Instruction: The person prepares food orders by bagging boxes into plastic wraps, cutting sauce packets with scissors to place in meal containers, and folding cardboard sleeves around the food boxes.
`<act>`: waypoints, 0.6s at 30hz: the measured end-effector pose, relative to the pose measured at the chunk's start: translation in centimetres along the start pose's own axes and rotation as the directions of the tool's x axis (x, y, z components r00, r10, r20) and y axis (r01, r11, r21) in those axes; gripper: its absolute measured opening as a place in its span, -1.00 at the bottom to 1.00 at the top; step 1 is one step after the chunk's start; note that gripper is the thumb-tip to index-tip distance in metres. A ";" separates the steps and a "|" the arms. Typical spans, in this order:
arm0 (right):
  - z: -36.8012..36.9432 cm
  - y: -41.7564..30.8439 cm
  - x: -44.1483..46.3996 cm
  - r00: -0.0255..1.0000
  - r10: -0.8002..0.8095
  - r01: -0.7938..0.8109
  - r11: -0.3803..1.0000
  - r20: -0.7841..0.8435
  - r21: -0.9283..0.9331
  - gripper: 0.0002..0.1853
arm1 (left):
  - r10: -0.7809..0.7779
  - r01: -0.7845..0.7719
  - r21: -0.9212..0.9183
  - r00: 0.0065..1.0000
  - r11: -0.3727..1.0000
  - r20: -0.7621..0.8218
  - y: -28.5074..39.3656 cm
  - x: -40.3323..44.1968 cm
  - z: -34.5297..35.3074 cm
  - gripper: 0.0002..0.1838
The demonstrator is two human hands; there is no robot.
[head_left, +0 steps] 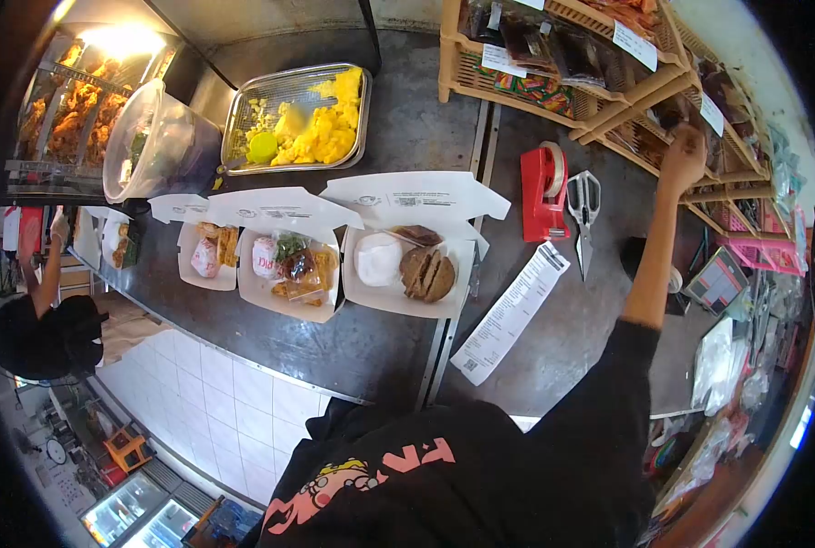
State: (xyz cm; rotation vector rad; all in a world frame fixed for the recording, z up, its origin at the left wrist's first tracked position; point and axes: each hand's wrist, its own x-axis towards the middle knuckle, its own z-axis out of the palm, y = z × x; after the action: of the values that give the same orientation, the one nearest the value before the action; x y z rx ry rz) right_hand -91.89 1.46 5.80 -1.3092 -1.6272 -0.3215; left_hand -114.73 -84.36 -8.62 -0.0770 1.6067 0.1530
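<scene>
**Right hand in at the two o'clock basket**

The right hand (687,153) reaches in, nearest dark packets (670,113) at its eleven o'clock; their long axis and its grip I cannot tell. The left hand is out of view. The basket (641,104) label (712,114) and receipt (511,312) are unreadably small.

The fingertips of the right grip (688,153) are lost in the tan basket (622,156) beneath it, so what they touch cannot be told; the left grip is out of view. Left of and below the right grip, the print on the receipt (515,309) is too small to read. Farther left, a blurred patch obscures some yellow food (330,137), and the cloudy tub (126,146) veils its contents. Above, the top edge cuts off a paper label (524,4).
</scene>
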 end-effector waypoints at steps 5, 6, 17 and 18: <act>-14.8 -15.6 -6.1 0.708 -0.092 -0.078 0.975 0.700 0.206 -0.90 | 0.044 -0.045 0.049 0.999 0.998 0.006 0.2 0.4 -2.2 -0.50; -16.5 -18.2 -8.4 0.581 -0.174 -0.257 0.888 0.795 0.382 -0.91 | 0.047 -0.047 0.066 0.999 0.997 0.007 0.0 0.3 -3.1 -0.50; -16.6 -48.0 -33.8 0.329 -0.653 -0.603 0.411 0.682 0.684 -0.78 | 0.134 -0.142 0.258 0.990 0.956 0.049 0.6 1.9 -10.9 -0.50; -16.1 -50.1 -34.3 0.331 -0.660 -0.604 0.401 0.674 0.689 -0.78 | 0.154 -0.164 0.273 0.986 0.948 0.057 1.1 2.4 -11.3 -0.50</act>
State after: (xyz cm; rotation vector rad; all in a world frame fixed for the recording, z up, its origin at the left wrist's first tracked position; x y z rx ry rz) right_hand -128.64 -49.49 3.70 -0.3305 -2.1640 1.6382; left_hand -126.13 -84.81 -10.59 0.2719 1.5846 0.0523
